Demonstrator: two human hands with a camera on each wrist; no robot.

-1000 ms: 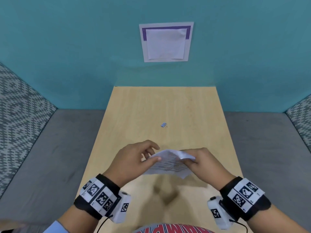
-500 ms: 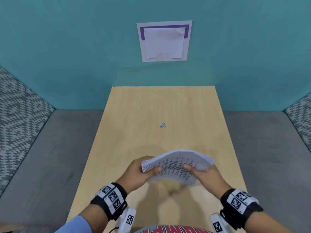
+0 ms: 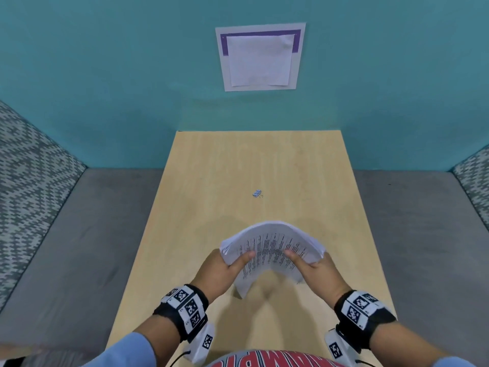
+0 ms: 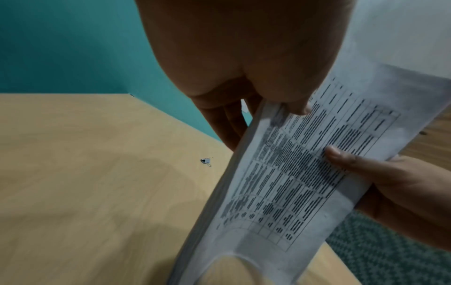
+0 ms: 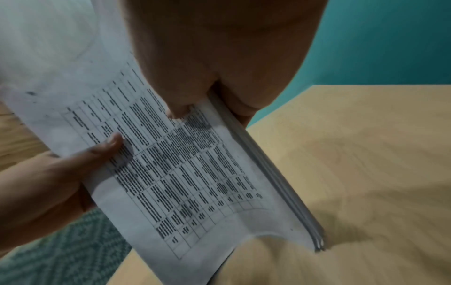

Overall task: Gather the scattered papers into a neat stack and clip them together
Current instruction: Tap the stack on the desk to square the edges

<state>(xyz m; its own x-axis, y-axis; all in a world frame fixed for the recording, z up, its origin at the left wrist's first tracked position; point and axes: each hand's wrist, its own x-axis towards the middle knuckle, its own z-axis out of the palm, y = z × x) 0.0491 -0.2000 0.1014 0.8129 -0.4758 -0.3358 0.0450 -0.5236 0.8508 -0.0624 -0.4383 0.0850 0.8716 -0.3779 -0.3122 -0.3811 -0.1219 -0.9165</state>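
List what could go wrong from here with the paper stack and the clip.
1. The stack of papers is bowed upward between the left hand and the right hand; on release the sheets may spring and fan out of line.
2. Both hands grip the stack, and the binder clip lies apart, farther up the table. Freeing one hand to fetch it could let the edges slip.

A rectangular table of pale, light-grained wood is seen, butted at its far edge against a teal wall. A small silver-blue binder clip with wire handles is laid on its bare top, alone, well beyond the grip and apart from it.
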